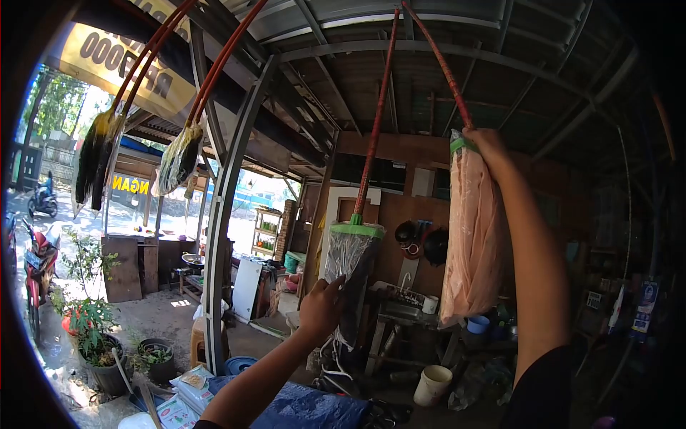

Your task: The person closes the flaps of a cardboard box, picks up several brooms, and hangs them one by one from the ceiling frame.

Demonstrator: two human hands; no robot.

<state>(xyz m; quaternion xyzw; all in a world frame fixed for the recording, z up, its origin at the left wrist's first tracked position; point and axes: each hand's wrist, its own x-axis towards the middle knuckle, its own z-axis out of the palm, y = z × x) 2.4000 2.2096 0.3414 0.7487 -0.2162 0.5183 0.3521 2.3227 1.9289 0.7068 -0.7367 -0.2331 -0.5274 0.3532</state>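
Two mops in plastic wrapping hang from the ceiling on red-patterned handles. The pink mop (473, 243) with a green collar is on the right; my right hand (486, 146) is closed round the base of its handle. The grey mop (357, 250) with a green top band hangs to the left of it. My left hand (323, 307) is raised against the lower left side of its wrapping, with a finger extended upward; whether it pinches the plastic is hard to tell.
Wrapped black dusters (96, 161) hang at the upper left beside a metal post (227, 207). Below are potted plants (103, 350), packets, a blue tarp (286, 404), a white bucket (433, 386) and a sink bench. A motorbike (39, 264) stands outside.
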